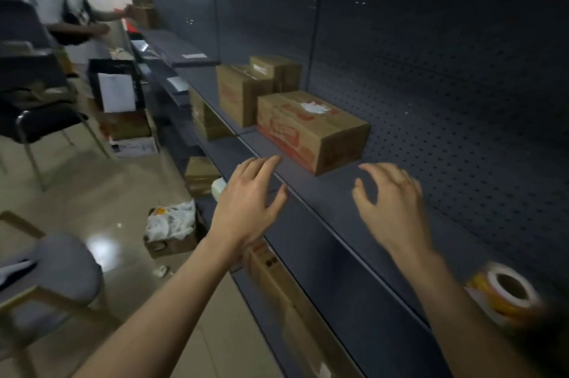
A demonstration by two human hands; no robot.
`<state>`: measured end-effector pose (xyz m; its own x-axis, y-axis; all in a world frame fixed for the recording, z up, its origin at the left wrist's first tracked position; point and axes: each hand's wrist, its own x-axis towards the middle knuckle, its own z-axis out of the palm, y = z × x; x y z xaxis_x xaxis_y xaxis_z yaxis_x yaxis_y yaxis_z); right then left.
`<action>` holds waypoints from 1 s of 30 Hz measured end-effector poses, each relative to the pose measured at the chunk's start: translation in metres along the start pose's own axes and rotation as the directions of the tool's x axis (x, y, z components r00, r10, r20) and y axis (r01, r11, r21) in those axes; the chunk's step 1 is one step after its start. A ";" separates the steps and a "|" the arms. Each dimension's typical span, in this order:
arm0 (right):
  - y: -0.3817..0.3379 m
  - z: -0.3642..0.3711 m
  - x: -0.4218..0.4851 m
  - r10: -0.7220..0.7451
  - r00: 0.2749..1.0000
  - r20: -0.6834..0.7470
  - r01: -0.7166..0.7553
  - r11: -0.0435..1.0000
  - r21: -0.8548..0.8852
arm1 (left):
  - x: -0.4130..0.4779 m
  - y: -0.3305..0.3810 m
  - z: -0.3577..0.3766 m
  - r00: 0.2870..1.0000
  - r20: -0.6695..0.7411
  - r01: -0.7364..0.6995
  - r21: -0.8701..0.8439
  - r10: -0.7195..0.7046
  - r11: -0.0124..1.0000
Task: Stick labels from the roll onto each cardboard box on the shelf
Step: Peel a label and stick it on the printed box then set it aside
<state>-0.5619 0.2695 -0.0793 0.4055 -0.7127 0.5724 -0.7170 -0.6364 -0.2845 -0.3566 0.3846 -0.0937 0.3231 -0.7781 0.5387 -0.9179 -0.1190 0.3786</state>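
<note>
Closest, at the lower right, the label roll (508, 290) lies on the dark grey shelf (323, 223) just beside the right forearm; it is blurred, with a white rim, a brown core and yellow on its side. At the lower left a stool with a grey seat (55, 263) stands on the shiny floor. Under the shelf edge, below the left wrist, a brown box (277, 282) sits on a lower level. Both arms reach forward over the shelf. The left hand (246, 202) hangs over the front edge with its fingers spread and loosely bent, holding nothing. The right hand (391, 202) is over the shelf board, fingers likewise spread and relaxed, also holding nothing; whether its fingertips touch the board cannot be told. Just beyond the two hands a low cardboard box (311, 131) with red printing lies on the shelf, and a white label (314, 107) is on its top. Behind it stands a taller box (238, 94), with another box (277, 69) against the perforated back panel. On the floor to the left an open carton holds a white plastic bag (171, 223). Farthest off, at the upper left, another person (64, 1) in a light top stands at the same shelving.
</note>
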 end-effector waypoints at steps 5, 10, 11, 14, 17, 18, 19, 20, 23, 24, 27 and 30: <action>-0.063 0.065 0.052 -0.090 0.993 0.079 0.089 0.996 0.017 | 0.018 -0.089 -0.014 0.993 -0.018 0.115 0.048 -0.114 0.992; -0.101 0.124 0.092 -0.145 0.981 0.129 0.140 0.989 0.046 | 0.047 -0.157 -0.019 0.983 -0.036 0.183 0.098 -0.180 0.978; -0.106 0.136 0.102 -0.153 0.980 0.126 0.147 0.988 0.050 | 0.055 -0.167 -0.018 0.981 -0.042 0.192 0.108 -0.188 0.975; -0.116 0.167 0.128 -0.165 0.981 0.105 0.157 0.985 0.076 | 0.077 -0.195 -0.010 0.979 -0.033 0.203 0.126 -0.201 0.971; -0.118 0.196 0.156 -0.162 0.982 0.092 0.157 0.986 0.060 | 0.107 -0.218 0.004 0.983 -0.015 0.182 0.148 -0.182 0.972; -0.117 0.204 0.167 -0.156 0.984 0.085 0.152 0.987 0.055 | 0.118 -0.224 0.009 0.986 -0.007 0.168 0.158 -0.169 0.973; -0.116 0.213 0.177 -0.146 0.986 0.081 0.142 0.988 0.056 | 0.130 -0.229 0.013 0.988 -0.002 0.153 0.167 -0.155 0.974; -0.115 0.221 0.189 -0.135 0.987 0.086 0.131 0.990 0.058 | 0.144 -0.234 0.018 0.989 0.001 0.143 0.172 -0.145 0.975; -0.110 0.239 0.221 -0.095 0.991 0.097 0.091 0.995 0.044 | 0.184 -0.244 0.030 0.993 0.028 0.107 0.184 -0.114 0.977; -0.108 0.244 0.231 -0.086 0.992 0.092 0.083 0.996 0.034 | 0.197 -0.247 0.034 0.995 0.038 0.084 0.192 -0.093 0.978; -0.100 0.252 0.257 -0.059 0.995 0.076 0.061 0.998 -0.014 | 0.237 -0.252 0.049 0.997 0.076 0.014 0.193 -0.029 0.981; -0.087 0.260 0.274 -0.011 0.997 0.082 0.017 0.997 -0.073 | 0.271 -0.254 0.070 0.992 0.115 -0.067 0.180 0.047 0.981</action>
<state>-0.2406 0.0530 -0.0972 0.4581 -0.7275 0.5108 -0.7495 -0.6251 -0.2180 -0.0522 0.1613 -0.0967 0.2511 -0.8488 0.4653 -0.9639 -0.1756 0.2000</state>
